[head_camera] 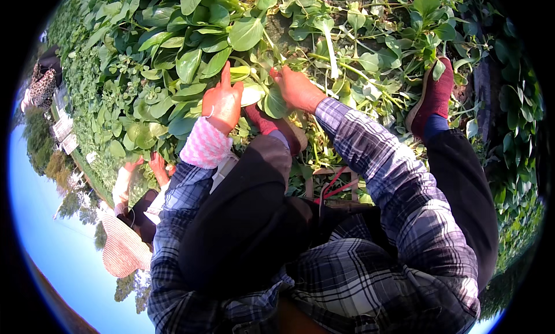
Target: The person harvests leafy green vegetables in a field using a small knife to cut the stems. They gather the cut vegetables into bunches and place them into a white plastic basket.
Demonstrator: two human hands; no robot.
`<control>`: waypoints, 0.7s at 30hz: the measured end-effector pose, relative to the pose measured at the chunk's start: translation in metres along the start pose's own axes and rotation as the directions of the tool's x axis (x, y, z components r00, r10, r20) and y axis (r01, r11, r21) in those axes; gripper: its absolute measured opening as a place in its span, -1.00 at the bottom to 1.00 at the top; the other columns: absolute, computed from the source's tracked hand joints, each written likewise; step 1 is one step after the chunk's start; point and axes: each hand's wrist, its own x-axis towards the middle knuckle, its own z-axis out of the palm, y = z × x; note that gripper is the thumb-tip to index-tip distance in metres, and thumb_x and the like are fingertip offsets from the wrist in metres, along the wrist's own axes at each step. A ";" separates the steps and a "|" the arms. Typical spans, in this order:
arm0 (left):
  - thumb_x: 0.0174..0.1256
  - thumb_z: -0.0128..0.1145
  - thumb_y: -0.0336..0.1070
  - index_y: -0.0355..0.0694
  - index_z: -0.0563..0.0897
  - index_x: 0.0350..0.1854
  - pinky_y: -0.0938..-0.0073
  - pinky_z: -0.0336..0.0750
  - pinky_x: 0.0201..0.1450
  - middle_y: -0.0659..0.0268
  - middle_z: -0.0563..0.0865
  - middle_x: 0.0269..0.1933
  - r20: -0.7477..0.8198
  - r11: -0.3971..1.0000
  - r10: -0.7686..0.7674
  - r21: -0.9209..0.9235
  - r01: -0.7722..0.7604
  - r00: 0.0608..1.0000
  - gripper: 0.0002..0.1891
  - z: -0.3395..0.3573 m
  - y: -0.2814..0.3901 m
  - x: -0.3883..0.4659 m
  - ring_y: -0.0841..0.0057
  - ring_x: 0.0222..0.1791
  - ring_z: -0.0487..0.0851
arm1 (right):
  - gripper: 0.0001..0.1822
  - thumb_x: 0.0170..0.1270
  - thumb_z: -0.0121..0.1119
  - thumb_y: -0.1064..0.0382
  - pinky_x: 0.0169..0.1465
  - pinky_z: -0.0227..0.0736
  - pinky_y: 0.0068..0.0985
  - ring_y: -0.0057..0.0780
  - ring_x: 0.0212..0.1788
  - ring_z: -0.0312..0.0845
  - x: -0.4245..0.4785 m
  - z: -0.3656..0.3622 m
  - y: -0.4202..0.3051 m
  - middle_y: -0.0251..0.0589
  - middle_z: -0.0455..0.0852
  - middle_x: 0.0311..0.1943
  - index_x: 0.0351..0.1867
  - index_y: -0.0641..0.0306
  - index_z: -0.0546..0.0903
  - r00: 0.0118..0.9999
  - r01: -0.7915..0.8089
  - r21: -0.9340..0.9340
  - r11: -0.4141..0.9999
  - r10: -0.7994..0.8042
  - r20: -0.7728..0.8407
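Observation:
My left hand (222, 101) reaches into a dense clump of leafy greens (188, 65), its index finger stretched out along the leaves. A pale, broad leaf stalk (252, 94) lies beside its thumb. Just to the right, my right hand (299, 89) has its fingers curled in among the stems. Below those fingers a round green leaf (275, 102) hangs over my shoe. Whether either hand grips a stem is hidden by the fingers and foliage.
My maroon shoes (439, 93) stand among the plants. Loose leaves and a cut pale stalk (330, 48) litter the ground. A low seat frame with a red strap (336, 184) is under me. At left, another person's hands (158, 167) work near a straw hat (123, 247).

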 end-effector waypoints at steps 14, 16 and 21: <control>0.08 0.10 -0.45 -0.33 0.54 -0.04 0.31 0.54 -0.34 0.13 0.44 0.15 -0.184 0.997 -0.073 -0.032 0.068 0.980 -0.67 0.042 -0.005 -0.029 0.27 -0.43 0.66 | -0.63 0.16 0.12 0.38 -0.03 0.50 -0.21 0.08 -0.11 0.60 0.021 0.021 -0.027 0.25 0.64 -0.21 -0.02 0.48 0.37 0.974 -0.145 -0.114 0.983 0.162 0.159; 0.09 0.10 -0.45 -0.31 0.55 -0.03 0.31 0.54 -0.33 0.14 0.45 0.15 -0.157 0.993 -0.110 -0.053 0.103 0.981 -0.66 0.048 -0.004 -0.031 0.27 -0.44 0.66 | -0.68 0.23 -0.03 0.35 -0.04 0.50 -0.20 0.05 -0.09 0.61 0.018 0.024 -0.028 0.23 0.64 -0.17 -0.01 0.48 0.39 0.979 -0.107 -0.162 0.981 0.132 0.154; 0.00 0.21 -0.38 -0.31 0.53 0.01 0.33 0.54 -0.33 0.14 0.38 0.20 -0.324 0.991 0.013 -0.119 -0.055 0.946 -0.57 0.057 -0.007 -0.036 0.25 -0.37 0.66 | -0.69 0.29 -0.10 0.29 -0.06 0.49 -0.20 0.07 -0.12 0.61 0.019 0.033 -0.030 0.21 0.65 -0.22 -0.02 0.46 0.36 0.991 -0.083 -0.196 0.977 0.101 0.083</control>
